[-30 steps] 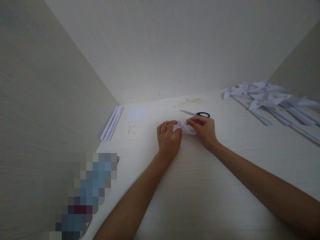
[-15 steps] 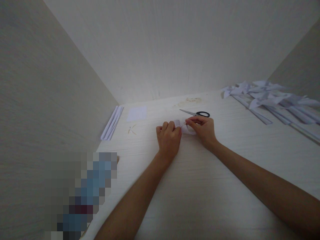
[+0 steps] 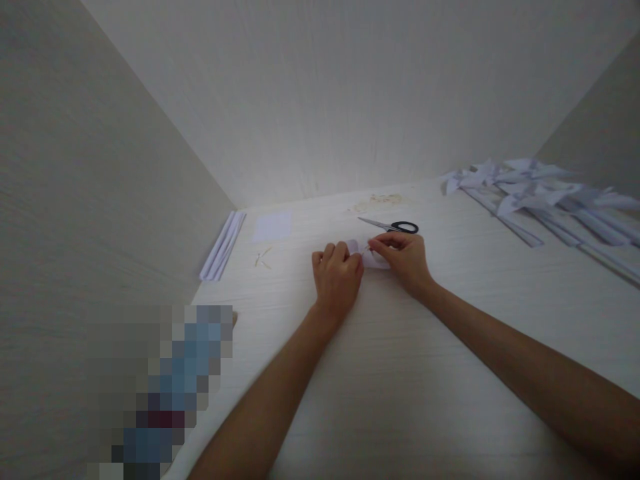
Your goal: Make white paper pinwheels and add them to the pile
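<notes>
A small folded piece of white paper [image 3: 373, 259] lies on the white table [image 3: 400, 373] between my two hands. My left hand [image 3: 336, 275] presses on its left part with curled fingers. My right hand [image 3: 403, 257] pinches its right part, with the fingertips meeting near the middle. Most of the paper is hidden under my fingers. Black-handled scissors [image 3: 391, 226] lie shut on the table just behind my right hand.
A pile of folded white paper pinwheels on paper sticks [image 3: 540, 200] fills the back right. Folded paper strips [image 3: 223, 245] lie along the left wall, a white square sheet [image 3: 273, 225] beside them, and small wooden sticks [image 3: 262, 258] nearby. A blurred patch covers the lower left.
My left fingers have curled tighter over the paper, which now lies flatter. Both hands stay in the same place.
</notes>
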### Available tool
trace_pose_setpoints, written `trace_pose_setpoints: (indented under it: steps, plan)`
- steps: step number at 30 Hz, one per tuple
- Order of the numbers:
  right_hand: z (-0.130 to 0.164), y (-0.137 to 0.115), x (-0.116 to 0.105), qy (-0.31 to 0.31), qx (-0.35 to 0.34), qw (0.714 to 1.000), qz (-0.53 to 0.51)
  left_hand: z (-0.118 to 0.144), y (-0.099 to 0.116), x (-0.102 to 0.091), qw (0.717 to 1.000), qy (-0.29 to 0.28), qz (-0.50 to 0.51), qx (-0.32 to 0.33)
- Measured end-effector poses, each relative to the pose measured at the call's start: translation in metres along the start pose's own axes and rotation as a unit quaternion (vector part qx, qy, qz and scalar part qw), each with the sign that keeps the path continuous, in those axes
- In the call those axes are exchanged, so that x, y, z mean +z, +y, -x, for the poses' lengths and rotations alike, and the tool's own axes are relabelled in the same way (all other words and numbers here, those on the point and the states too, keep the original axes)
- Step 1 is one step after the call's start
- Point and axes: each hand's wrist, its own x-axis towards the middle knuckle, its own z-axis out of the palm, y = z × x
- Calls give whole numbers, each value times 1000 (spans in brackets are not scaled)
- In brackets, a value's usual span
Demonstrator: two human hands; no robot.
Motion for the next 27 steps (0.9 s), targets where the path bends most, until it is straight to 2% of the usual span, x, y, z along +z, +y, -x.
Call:
trace_pose_setpoints:
  steps: [14, 22, 27]
  plan:
    - [2, 2, 1, -28, -21, 998, 43, -1, 2, 1, 1000, -2, 17, -5]
    - [2, -4, -3, -37, -69, 993, 84, 1, 0, 2, 1000, 9, 7, -5]
    - [0, -1, -4, -81, -105, 988, 84, 2, -1, 2, 1000, 7, 2, 5]
